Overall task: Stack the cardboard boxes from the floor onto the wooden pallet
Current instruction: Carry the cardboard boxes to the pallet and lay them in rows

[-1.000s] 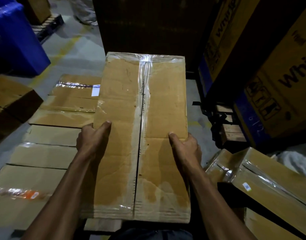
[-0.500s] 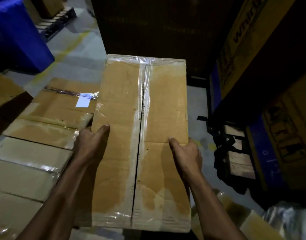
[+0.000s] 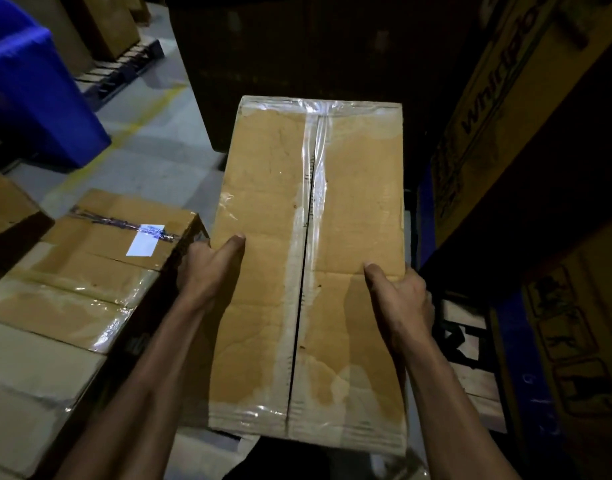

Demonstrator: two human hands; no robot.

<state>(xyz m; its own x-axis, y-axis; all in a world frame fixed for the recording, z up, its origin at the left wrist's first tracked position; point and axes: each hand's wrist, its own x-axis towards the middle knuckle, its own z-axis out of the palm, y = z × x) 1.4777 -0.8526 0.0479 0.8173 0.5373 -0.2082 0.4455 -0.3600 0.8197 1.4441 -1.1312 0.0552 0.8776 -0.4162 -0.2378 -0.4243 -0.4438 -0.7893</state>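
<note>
A long taped cardboard box is held in the air in front of me, its top seam running away from me. My left hand grips its left edge, thumb on top. My right hand grips its right edge, thumb on top as well. To the left and lower lie several stacked cardboard boxes, one with a white label. The pallet under them is hidden.
A blue bin stands at the far left. Large yellow appliance cartons tower on the right, over a wooden pallet. A dark wall of stock rises behind the held box. Grey floor with a yellow line lies beyond.
I have carried the box leftward and the view turned; the stacked boxes on the left now lie closer, and the wrapped boxes at lower right have left the view.
</note>
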